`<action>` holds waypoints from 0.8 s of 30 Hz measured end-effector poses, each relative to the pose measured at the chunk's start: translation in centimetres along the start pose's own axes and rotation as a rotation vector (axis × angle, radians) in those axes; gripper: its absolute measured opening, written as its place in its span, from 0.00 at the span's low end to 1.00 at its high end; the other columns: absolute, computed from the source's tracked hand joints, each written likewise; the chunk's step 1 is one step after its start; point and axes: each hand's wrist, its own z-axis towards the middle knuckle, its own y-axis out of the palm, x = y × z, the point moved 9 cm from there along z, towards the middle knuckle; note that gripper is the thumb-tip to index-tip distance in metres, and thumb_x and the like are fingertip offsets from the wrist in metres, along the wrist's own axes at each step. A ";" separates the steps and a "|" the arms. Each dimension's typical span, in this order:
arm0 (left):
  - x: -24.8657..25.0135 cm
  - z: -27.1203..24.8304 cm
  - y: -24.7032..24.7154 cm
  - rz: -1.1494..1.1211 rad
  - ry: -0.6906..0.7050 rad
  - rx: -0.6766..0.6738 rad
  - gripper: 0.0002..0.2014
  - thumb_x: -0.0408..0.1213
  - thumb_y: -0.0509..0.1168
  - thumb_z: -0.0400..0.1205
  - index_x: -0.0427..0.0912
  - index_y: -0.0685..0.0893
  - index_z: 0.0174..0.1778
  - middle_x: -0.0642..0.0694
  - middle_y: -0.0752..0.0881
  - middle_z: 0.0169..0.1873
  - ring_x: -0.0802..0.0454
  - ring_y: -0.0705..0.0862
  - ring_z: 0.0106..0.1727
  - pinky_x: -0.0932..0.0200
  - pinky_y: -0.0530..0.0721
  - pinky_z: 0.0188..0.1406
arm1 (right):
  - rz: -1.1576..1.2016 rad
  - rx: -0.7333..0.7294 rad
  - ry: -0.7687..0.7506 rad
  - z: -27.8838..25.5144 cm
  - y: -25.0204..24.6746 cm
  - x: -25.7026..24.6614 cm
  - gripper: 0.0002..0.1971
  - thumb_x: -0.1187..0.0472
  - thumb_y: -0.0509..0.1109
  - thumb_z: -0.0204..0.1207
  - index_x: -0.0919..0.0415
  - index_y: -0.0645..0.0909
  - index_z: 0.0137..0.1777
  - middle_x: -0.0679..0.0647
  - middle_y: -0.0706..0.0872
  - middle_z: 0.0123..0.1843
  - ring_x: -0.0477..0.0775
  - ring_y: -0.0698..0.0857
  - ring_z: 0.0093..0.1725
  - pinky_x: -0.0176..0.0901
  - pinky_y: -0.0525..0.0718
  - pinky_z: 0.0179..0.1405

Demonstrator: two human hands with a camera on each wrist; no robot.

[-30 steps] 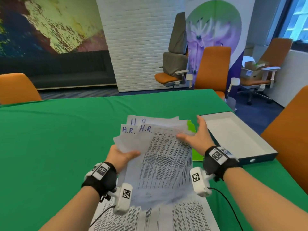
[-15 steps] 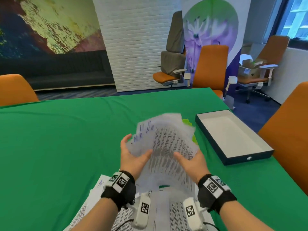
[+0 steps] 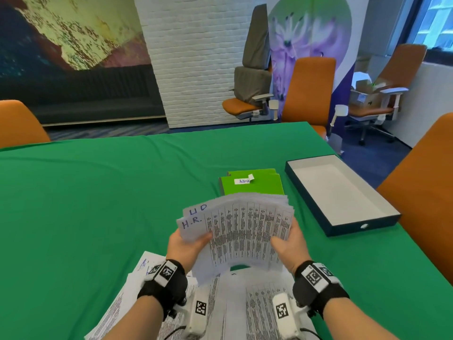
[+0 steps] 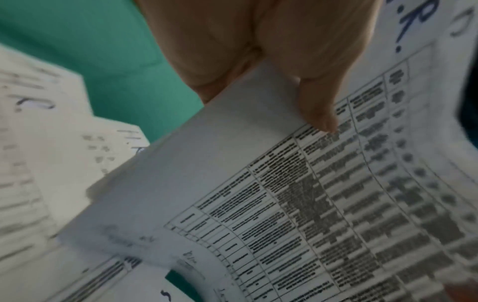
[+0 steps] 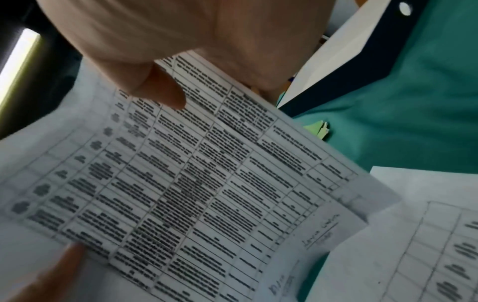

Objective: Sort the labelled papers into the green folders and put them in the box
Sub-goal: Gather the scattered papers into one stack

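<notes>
Both hands clamp one sheaf [image 3: 241, 231] of H.R. papers: left hand [image 3: 185, 244] with thumb curled over the left edge, right hand [image 3: 289, 244] gripping the right edge, so the sheaf bows upright above the table [image 3: 98, 204]. Sheet edges look staggered at the top, so the step in hand seems to be squaring them. To do it well, I would loosen both grips slightly, tap the lower edge on the cloth and let the sheets settle flush before clamping again. Loose papers [image 3: 245, 303] lie underneath, near the wrists; tapping clear of them avoids mixing labels. Green folders [image 3: 252, 187] lie just beyond the sheaf, the top one tagged Admin, with the box [image 3: 343, 231] open to their right
</notes>
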 end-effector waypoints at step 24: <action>0.4 1.6 -0.4 -0.114 0.039 0.093 0.13 0.33 0.74 0.73 0.52 0.82 0.50 0.52 0.88 0.48 0.46 0.88 0.50 0.44 0.85 0.52 | -0.173 -0.113 0.162 -0.4 2.0 5.4 0.20 0.63 0.66 0.80 0.60 0.72 0.72 0.51 0.77 0.71 0.53 0.73 0.74 0.51 0.69 0.74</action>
